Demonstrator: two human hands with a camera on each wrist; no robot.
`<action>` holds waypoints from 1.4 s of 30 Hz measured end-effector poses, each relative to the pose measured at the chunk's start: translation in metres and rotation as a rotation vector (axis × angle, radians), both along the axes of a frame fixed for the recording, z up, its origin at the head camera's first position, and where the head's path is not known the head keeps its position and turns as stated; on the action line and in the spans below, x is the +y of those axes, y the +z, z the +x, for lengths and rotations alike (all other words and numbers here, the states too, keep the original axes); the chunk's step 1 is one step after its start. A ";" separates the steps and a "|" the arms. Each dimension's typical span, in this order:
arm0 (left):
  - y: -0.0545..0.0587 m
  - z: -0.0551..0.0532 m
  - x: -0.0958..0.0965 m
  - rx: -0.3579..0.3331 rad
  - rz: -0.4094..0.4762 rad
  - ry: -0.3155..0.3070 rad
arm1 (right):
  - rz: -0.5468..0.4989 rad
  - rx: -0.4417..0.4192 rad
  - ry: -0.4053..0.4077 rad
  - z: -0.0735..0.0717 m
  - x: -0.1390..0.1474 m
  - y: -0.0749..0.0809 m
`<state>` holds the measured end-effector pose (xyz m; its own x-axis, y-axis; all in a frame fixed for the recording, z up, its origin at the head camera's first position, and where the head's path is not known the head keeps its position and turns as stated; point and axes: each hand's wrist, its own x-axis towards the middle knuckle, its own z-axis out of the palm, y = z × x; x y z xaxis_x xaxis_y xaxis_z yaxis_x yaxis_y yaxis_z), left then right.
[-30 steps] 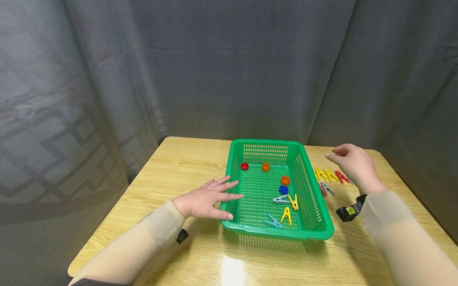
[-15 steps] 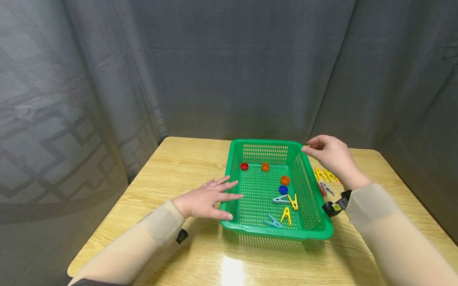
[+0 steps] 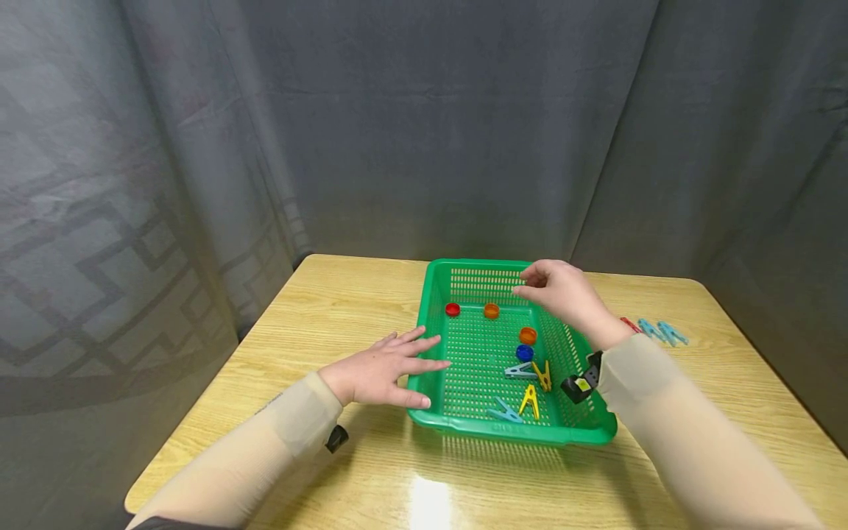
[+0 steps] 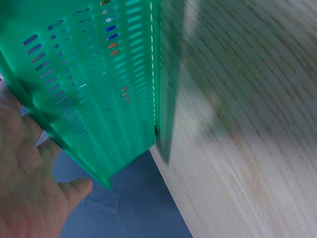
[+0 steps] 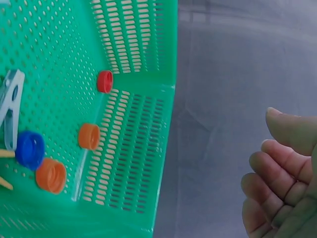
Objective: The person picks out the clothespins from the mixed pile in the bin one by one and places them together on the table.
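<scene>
My left hand [image 3: 391,368] rests with spread, straight fingers on the left rim of a green plastic basket [image 3: 490,428]. Over the basket's back right side is my right hand [image 3: 563,294]; the right wrist view shows its fingers loosely bent and the thumb apart, holding nothing. On the basket floor lie a red bottle cap [image 3: 453,310], an orange cap [image 3: 492,311], a second orange cap [image 3: 527,336] and a blue cap [image 3: 524,354]. Nearer the front are a grey-blue clothespin [image 3: 519,371], two yellow clothespins [image 3: 530,402] and a light blue clothespin [image 3: 506,411].
Right of the basket, light blue clothespins [image 3: 672,334] and part of a red clothespin [image 3: 629,324] lie on the wooden table [image 3: 344,294]. My right forearm hides the table area just beside the basket. Grey curtains [image 3: 430,147] hang behind the table.
My right hand has moved left, from above the clothespins on the table to over the basket. The light blue clothespins have come into sight behind it. My left hand has stayed put.
</scene>
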<state>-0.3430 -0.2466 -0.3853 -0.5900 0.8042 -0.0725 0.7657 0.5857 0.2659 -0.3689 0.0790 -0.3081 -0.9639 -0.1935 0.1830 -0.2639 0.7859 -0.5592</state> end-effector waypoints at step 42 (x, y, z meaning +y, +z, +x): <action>-0.001 -0.001 0.000 -0.007 -0.004 0.004 | 0.326 -0.386 0.169 -0.018 -0.030 -0.070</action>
<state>-0.3442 -0.2463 -0.3864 -0.5929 0.8013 -0.0800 0.7613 0.5901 0.2686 -0.3864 0.0487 -0.3785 -0.8997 -0.3391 -0.2748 -0.2248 0.8997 -0.3742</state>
